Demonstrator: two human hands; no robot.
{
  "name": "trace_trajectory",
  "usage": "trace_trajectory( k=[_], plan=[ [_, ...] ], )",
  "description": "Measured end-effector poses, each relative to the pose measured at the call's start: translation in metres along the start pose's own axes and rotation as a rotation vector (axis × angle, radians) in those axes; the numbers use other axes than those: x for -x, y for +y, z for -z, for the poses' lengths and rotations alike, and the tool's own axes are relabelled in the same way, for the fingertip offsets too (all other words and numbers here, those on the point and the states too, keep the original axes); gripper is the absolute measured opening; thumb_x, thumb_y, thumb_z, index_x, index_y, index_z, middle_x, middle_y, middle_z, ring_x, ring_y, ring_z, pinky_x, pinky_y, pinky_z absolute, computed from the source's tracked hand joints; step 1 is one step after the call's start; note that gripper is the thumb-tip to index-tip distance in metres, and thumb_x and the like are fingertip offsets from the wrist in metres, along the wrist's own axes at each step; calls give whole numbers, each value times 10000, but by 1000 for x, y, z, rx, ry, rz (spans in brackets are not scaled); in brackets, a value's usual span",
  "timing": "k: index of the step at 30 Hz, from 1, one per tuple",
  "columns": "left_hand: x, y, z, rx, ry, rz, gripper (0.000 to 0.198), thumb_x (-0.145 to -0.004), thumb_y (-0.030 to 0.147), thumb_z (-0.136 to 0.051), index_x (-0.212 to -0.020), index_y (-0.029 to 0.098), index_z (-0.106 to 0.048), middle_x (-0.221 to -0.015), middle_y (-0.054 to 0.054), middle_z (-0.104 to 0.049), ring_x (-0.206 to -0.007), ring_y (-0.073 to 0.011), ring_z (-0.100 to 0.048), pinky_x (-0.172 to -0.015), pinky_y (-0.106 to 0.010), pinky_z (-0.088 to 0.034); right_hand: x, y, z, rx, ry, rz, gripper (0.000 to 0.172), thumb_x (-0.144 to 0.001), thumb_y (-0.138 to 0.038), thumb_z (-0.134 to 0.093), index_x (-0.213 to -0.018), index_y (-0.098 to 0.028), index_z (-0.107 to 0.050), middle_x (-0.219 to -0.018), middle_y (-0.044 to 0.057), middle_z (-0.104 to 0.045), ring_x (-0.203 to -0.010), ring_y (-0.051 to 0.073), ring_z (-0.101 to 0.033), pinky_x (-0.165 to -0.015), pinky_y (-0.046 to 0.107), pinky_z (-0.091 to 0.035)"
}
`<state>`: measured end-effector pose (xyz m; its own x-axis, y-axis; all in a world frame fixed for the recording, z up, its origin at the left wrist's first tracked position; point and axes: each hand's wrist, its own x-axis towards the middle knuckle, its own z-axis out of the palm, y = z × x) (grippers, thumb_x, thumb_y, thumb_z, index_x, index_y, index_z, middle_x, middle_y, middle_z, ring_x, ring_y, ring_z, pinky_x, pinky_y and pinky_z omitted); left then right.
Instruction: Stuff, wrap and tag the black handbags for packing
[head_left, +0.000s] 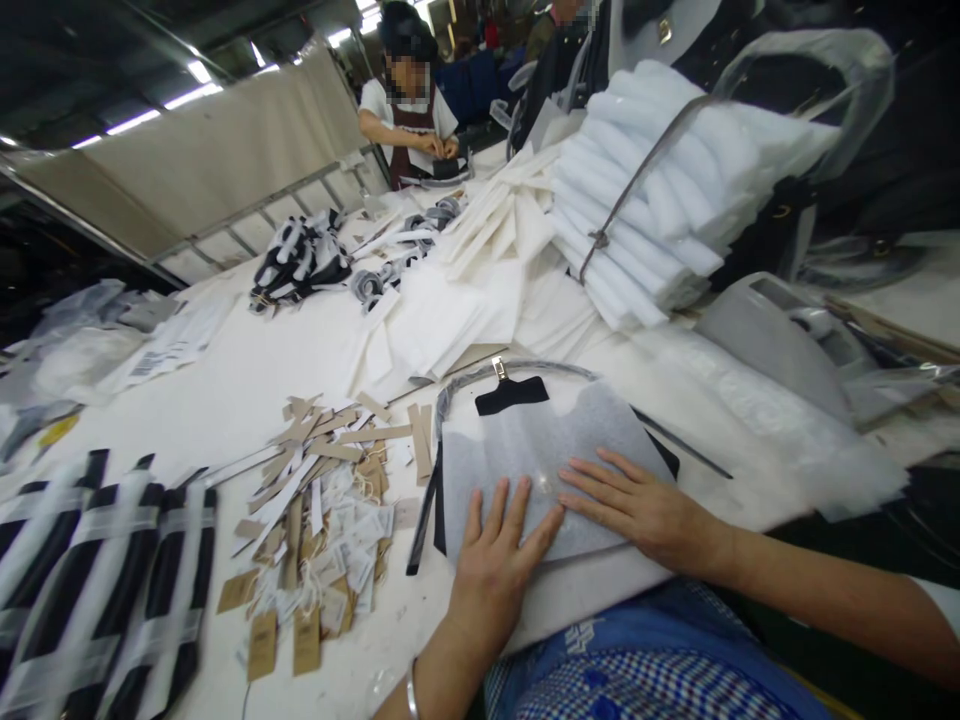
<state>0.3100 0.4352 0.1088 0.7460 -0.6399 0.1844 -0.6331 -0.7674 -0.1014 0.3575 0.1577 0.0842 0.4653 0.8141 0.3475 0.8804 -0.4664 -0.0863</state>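
Observation:
A black bag (512,396) with a metal clasp and a plastic-wrapped handle lies flat at the table's near edge. Over most of its front is a thin whitish sheet (480,450), with black corners showing at both sides. My left hand (495,560) rests on the sheet's lower middle, fingers spread, holding nothing. From the right, my right hand (652,510) lies flat on the same sheet, fingers stretched toward the left hand. Both hands press on the sheet close to each other.
Tags and card strips (300,530) are heaped to the left. Wrapped black-and-white straps (135,560) lie at the far left. Behind the bag are white sheets (450,310) and a tied stack of white foam (645,190). A person (409,110) works across the table (195,390).

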Motion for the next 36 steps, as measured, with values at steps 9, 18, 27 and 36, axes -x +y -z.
trace_trajectory(
  k=[9,18,27,36],
  plan=[
    [11,2,-3,119,-114,28,705,-969,206,-528,-1557,409,-196,-1647,-92,-207,-1506,-329,-218,-1147,-648,-314,-3,0,17,-193,-168,-103,823,-910,-627,-567,-1570,-227,-281,-1605,95,-328,-1485,281,-274,-1201,535,-229],
    [8,16,-13,102,-5,128,638,-980,342,-546,-1544,413,-255,-1623,-106,-278,-1479,-346,-288,-1116,-673,-352,-56,-5,38,-198,-72,-274,245,-989,-285,-538,-1082,-186,-742,-1149,90,-723,-1071,233,-658,-956,415,-510],
    [-1,3,11,278,-112,193,510,-997,465,-483,-1491,367,-403,-1586,-94,-366,-1451,-326,-359,-1118,-642,-363,-51,5,-5,-42,-124,-160,510,-1028,-312,-430,-1520,-186,-384,-1547,74,-439,-1445,243,-368,-1162,497,-338],
    [-66,-17,71,248,-545,142,313,-929,473,-610,-974,202,-759,-1026,-97,-718,-902,-275,-703,-724,-382,-588,-54,6,-5,-34,-108,-136,485,-1014,-310,-432,-1486,-201,-444,-1517,64,-482,-1399,255,-434,-1134,487,-366]
  ],
)
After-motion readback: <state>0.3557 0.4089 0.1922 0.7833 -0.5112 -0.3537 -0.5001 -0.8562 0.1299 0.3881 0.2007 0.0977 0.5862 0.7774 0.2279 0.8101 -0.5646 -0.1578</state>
